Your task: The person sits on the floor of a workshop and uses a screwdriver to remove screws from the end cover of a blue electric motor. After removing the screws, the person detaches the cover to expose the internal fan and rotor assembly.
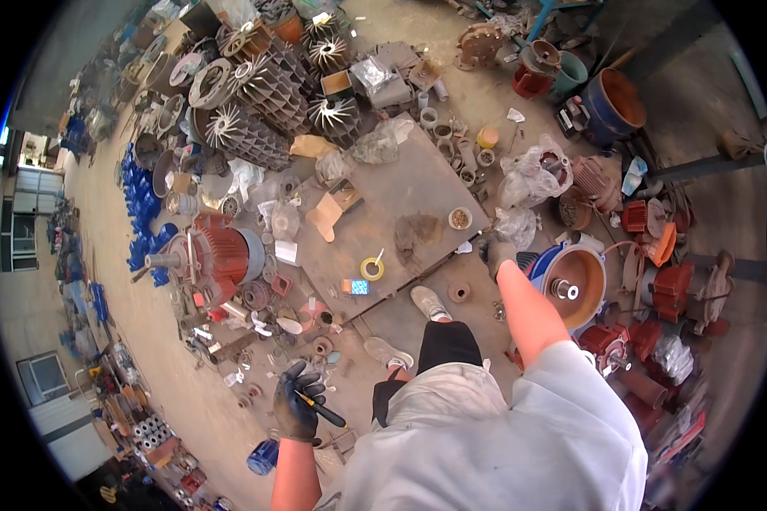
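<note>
My left hand (296, 407), in a dark work glove, is closed around a screwdriver (325, 413) with a black and yellow handle, held low at my left side. My right hand (496, 255), also gloved, reaches out to the right corner of a flat metal worktable (349, 247). Its fingers look curled, but what they hold, if anything, is too small to make out. Just beside my right forearm stands an opened motor housing (578, 285), blue outside and tan inside, with a shaft at its centre. A bowl of small parts (460, 219) sits near that corner.
On the worktable lie a yellow tape roll (371, 269), a blue patterned box (355, 287) and an open carton (344, 196). A red motor (217, 260) stands left, finned rotors (268, 102) far left. A metal ring (459, 292) lies by my feet. Red motor parts crowd the right.
</note>
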A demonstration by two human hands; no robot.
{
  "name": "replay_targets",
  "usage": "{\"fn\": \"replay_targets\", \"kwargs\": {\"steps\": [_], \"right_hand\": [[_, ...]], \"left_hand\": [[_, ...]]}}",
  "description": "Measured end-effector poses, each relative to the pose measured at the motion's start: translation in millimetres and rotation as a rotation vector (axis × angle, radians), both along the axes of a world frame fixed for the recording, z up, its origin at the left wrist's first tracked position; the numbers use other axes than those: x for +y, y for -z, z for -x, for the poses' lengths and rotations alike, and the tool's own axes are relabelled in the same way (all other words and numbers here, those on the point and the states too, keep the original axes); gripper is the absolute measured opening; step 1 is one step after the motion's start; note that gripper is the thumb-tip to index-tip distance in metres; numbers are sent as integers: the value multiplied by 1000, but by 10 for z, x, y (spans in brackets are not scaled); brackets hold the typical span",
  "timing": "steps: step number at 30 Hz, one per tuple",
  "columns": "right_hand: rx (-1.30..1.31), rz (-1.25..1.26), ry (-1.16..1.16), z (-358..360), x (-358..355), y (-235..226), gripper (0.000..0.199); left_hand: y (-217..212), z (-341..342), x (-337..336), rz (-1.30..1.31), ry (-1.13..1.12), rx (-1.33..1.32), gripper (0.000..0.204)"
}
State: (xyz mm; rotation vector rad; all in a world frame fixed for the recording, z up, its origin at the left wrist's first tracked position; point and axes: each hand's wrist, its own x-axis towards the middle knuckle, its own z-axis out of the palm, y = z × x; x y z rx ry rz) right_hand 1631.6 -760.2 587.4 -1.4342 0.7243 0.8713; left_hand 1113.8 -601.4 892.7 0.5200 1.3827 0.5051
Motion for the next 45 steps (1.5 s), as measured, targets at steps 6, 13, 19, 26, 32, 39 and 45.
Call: {"fn": "replay_targets", "kwargs": {"steps": [6, 13, 19, 26, 32, 39, 45], "right_hand": [[-52, 201, -385, -474, -57, 382, 2], [229, -165, -869, 662, 609, 161, 12], [431, -286, -1475, 2371, 1714, -1042, 24], [544, -436, -2153, 4667, 1780, -2708, 28], [436, -651, -2606, 6483, 689, -3677, 34], [-828, -1762, -2800, 8127, -1003, -4045, 51], [-1013, -2448, -2533, 9065, -1396, -4000, 61]], "left_hand": [[-4, -10, -194, 8, -90, 10, 59], [-139, 173, -419, 23, -356, -27, 52], [-362, 549, -899, -87, -581, -165, 57], [-383, 1595, -2113, -332, -1042, -294, 61], [-434, 2583, -3235, -460, -1223, -604, 58], [-511, 3609, -4300, -694, -1270, -950, 62], [-253, 4258, -4857, -1084, -1242, -1398, 52]]}}
